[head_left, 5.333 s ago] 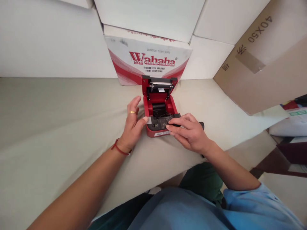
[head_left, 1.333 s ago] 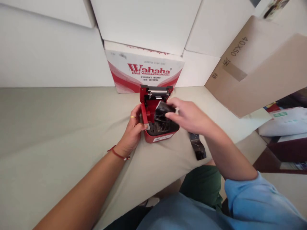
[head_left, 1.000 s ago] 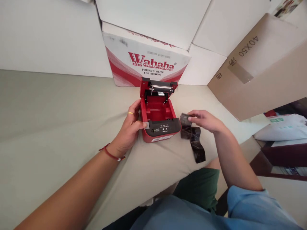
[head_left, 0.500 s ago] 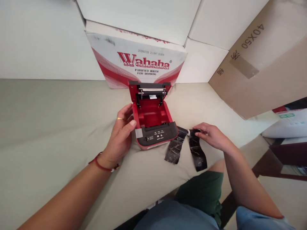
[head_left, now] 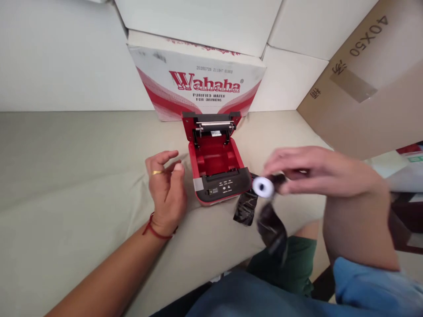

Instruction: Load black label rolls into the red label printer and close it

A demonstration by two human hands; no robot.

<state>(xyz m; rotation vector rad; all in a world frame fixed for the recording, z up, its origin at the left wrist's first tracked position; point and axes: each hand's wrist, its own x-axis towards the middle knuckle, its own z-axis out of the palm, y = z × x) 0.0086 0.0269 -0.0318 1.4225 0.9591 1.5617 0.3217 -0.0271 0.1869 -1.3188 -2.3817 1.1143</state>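
Note:
A red and black label printer (head_left: 214, 158) stands on the cloth-covered surface with its lid tilted up, and its red bay holds nothing. My right hand (head_left: 300, 169), a little blurred, grips a roll of black ribbon (head_left: 263, 187) whose white end with a dark centre faces me. From the roll a loose black strip hangs down, smeared by motion. Beside the printer's right front corner lies a second black ribbon piece (head_left: 246, 209). Left of the printer, apart from it, my left hand (head_left: 167, 189) is open with fingers curved and nothing in it.
A Wahaha water carton (head_left: 205, 83) stands directly behind the printer's raised lid, against white boxes (head_left: 59, 57). At the right a large brown cardboard box (head_left: 373, 83) leans over the surface. The pale cloth (head_left: 82, 176) ends at my lap.
The black ribbon came out of the printer bay and was laid at its right. My right hand has since lifted the other roll, and my left hand has let go of the printer.

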